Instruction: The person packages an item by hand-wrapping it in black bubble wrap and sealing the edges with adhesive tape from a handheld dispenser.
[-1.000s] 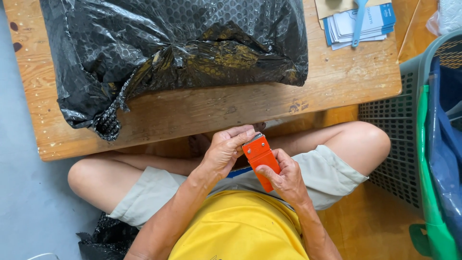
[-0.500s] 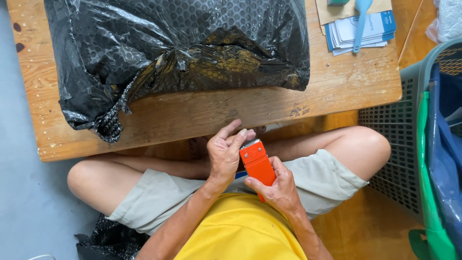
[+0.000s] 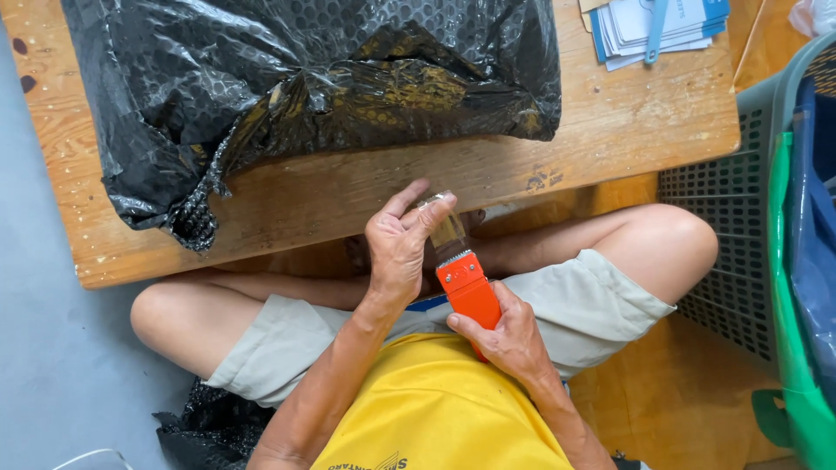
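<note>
My right hand [image 3: 507, 333] grips an orange tape dispenser [image 3: 468, 287] over my lap, its toothed edge pointing toward the table. My left hand [image 3: 399, 242] pinches the free end of clear tape [image 3: 446, 224] pulled out from the dispenser, fingertips near the table's front edge. A large parcel wrapped in black bubble plastic [image 3: 305, 96] lies on the low wooden table [image 3: 636, 130] just beyond my hands.
A stack of blue and white papers with a blue pen [image 3: 657, 26] sits at the table's far right corner. A grey plastic basket [image 3: 749, 218] with green and blue bags stands to my right. Black plastic [image 3: 209, 426] lies on the floor by my left leg.
My left hand has drawn a strip of tape out of the dispenser toward the table. My right hand and the dispenser have shifted lower, toward my body.
</note>
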